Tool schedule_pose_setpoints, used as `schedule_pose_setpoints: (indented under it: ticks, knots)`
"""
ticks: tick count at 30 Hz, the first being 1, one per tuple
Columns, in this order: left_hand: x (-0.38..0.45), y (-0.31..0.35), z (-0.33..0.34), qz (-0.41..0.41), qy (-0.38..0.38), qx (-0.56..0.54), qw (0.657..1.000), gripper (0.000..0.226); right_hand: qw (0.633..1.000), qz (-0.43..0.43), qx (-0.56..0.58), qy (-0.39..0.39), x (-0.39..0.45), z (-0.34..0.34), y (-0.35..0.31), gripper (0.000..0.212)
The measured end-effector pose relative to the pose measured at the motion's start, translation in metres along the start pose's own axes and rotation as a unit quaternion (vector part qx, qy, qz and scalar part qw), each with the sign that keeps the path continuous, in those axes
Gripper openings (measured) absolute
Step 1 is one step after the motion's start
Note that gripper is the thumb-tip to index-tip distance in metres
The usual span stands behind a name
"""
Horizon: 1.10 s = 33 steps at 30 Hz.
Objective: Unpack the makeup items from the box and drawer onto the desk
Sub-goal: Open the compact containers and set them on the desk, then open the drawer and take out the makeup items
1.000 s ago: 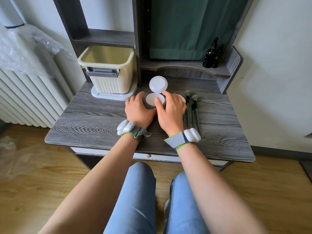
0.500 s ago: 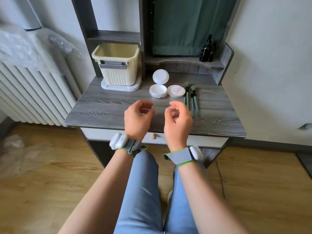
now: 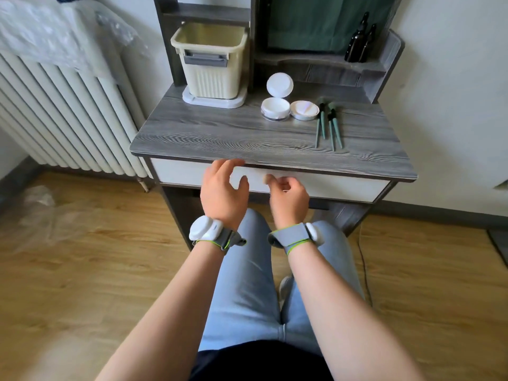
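Head view finds both hands below the front edge of the desk point(image 3: 247, 138), in front of the closed white drawer point(image 3: 343, 185). The right hand point(image 3: 288, 200) has its fingers curled together, thumb and forefinger closing toward the small round knob point(image 3: 266, 178); whether they actually pinch it cannot be told, as motion blur covers the contact. The left hand point(image 3: 222, 193) hangs just beside it with fingers spread and empty, fingertips near the desk edge.

Items on the desk: an open white compact point(image 3: 275, 108) with its lid raised, a shallow round puff dish point(image 3: 304, 110) touching it on the right, and a group of green-handled makeup brushes point(image 3: 328, 125) just beside that. A cream ribbed storage box point(image 3: 210, 64) stands at the back left on its lid; its interior appears empty from this angle. Two dark dropper bottles point(image 3: 361, 41) sit on the upper shelf.

Judgement: the box stage looks complete; the drawer is the step in hand.

Risks noted:
- The knob is small; a shallow pinch may slip off.
- The knees sit close beneath the drawer front and may block its travel.
- A sharp pull may jolt the desk, rolling the brushes or snapping the compact lid shut.
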State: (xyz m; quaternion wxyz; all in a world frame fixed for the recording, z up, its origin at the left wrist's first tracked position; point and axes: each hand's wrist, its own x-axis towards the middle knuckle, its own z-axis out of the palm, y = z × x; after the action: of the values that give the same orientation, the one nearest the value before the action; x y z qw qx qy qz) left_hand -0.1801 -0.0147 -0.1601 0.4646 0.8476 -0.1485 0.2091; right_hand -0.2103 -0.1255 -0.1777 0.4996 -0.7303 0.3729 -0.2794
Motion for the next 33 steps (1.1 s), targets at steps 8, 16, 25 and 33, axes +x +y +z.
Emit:
schedule_pose_setpoints:
  ticks: [8, 16, 25, 33]
  knots:
    - [0.007, -0.02, 0.0, 0.088, -0.023, 0.123, 0.988, 0.055, 0.996, 0.068, -0.048, -0.035, 0.02, 0.019, -0.006, 0.028]
    - [0.002, -0.021, -0.007, 0.107, -0.11, 0.194, 0.969, 0.081, 0.993, 0.073, -0.076, -0.057, 0.014, 0.027, -0.01, 0.034]
    - [-0.006, -0.023, -0.011, 0.136, -0.146, 0.294, 0.935, 0.102, 0.995, 0.036, -0.071, -0.052, -0.023, 0.004, 0.0, 0.035]
    - [-0.03, -0.001, -0.004, 0.208, -0.14, 0.297, 0.921, 0.082, 0.993, 0.027, -0.077, -0.084, -0.042, -0.014, 0.003, 0.038]
